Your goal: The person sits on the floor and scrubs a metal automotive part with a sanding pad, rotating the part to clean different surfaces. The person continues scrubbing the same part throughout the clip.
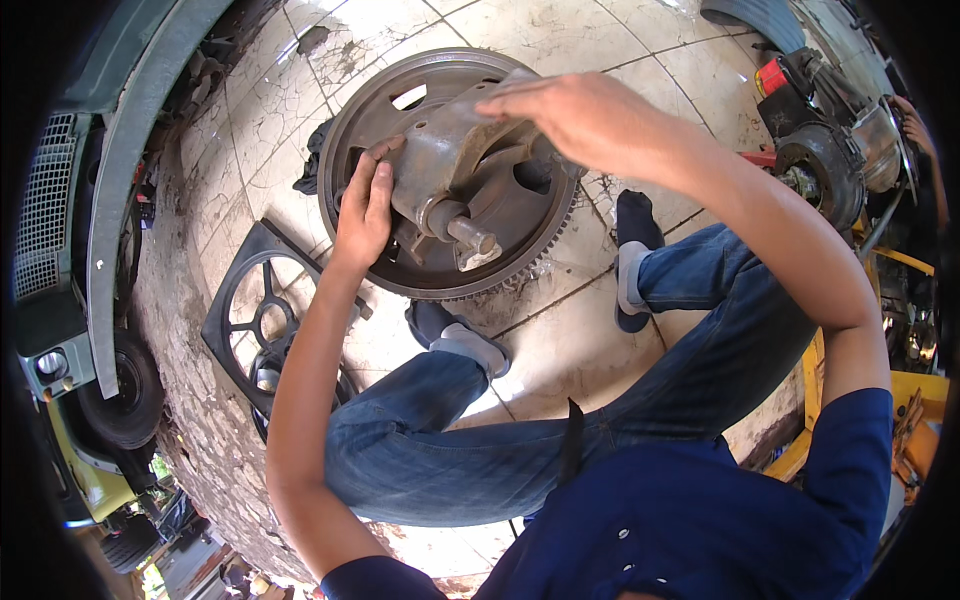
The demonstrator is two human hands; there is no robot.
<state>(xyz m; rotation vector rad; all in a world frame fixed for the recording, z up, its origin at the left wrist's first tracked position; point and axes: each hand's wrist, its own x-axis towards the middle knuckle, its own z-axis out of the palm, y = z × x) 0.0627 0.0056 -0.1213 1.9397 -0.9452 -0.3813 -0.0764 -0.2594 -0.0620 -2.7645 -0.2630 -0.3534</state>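
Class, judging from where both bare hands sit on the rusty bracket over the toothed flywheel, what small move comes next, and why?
Probably lifting the rusty metal bracket slightly: the left hand and right hand grip its opposite ends above the round grey toothed flywheel.

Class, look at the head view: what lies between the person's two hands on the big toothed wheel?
In the head view, a rusty metal bracket with a stub shaft lies between the left hand and right hand, resting on the toothed wheel.

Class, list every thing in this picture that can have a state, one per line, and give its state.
Round toothed grey metal flywheel: flat on the tiled floor.
Rusty metal bracket with shaft: resting on the flywheel, gripped.
Left hand: pressed against the bracket.
Right hand: closed over the bracket's top.
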